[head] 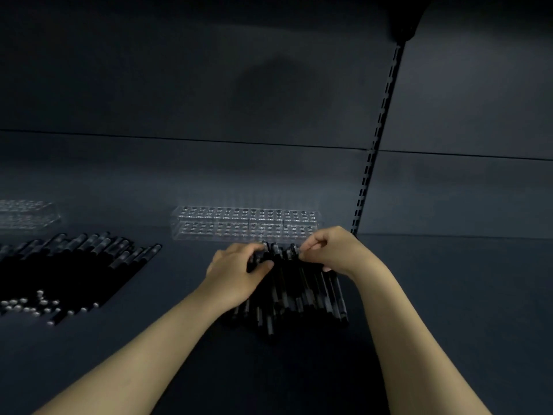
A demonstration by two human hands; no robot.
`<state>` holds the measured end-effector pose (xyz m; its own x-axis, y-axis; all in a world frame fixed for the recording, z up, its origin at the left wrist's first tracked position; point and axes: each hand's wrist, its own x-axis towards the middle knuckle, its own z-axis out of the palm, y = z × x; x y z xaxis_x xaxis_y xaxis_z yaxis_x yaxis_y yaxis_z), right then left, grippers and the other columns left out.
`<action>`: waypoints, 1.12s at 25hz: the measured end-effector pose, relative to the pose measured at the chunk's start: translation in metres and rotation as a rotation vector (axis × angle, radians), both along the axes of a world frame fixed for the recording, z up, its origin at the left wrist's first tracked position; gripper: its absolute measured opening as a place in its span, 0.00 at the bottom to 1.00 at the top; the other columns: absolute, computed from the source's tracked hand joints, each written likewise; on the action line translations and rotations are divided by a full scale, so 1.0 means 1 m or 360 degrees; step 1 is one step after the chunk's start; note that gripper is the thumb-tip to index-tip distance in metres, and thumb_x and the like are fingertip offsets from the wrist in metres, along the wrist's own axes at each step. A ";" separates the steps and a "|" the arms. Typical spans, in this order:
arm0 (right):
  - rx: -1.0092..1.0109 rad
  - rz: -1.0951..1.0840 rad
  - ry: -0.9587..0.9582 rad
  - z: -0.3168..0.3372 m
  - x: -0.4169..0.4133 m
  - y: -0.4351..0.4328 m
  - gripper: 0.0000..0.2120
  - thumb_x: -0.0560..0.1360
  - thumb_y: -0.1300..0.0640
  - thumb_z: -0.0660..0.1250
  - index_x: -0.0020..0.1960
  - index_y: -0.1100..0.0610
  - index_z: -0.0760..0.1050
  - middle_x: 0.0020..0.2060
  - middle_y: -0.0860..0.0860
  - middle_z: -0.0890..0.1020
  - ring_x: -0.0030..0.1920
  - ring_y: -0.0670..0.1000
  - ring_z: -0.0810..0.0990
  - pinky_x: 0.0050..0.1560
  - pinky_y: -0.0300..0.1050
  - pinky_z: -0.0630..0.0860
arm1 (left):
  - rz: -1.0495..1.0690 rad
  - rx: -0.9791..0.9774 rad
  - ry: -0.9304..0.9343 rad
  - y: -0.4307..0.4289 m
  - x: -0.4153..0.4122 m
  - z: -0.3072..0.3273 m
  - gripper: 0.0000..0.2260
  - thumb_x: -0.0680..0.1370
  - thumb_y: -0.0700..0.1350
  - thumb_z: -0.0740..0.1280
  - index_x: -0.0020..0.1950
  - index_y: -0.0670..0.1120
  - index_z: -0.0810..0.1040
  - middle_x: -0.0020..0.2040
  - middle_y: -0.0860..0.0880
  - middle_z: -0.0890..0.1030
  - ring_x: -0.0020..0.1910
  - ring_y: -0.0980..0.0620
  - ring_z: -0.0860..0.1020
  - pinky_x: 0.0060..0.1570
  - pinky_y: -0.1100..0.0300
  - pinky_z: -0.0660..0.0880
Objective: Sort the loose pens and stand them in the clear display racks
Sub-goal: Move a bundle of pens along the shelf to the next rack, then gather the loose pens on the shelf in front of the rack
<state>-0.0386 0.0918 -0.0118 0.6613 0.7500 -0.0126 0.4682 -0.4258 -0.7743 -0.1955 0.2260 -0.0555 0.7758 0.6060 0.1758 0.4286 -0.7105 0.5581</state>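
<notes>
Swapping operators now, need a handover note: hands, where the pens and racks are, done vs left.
Left hand: fingers curled over the far end of the pen bundle, which lies mid-shelf.
Right hand: pinches pen ends at that same far end.
Centre rack: just behind the bundle, no pens standing in it.
Left rack: far left, partly cut off, also looks empty.
Loose pen pile: on the left, in front of that rack.
Done: pens lie in two lots.
Left: all the racking.
</notes>
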 end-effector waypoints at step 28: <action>-0.0294 0.0781 -0.0817 0.032 -0.331 0.342 0.12 0.72 0.50 0.72 0.53 0.54 0.80 0.51 0.48 0.81 0.53 0.49 0.79 0.56 0.43 0.75 | 0.0529 0.0203 0.0494 0.345 -0.374 0.036 0.35 0.74 0.69 0.59 0.75 0.51 0.64 0.76 0.46 0.64 0.74 0.40 0.61 0.71 0.47 0.63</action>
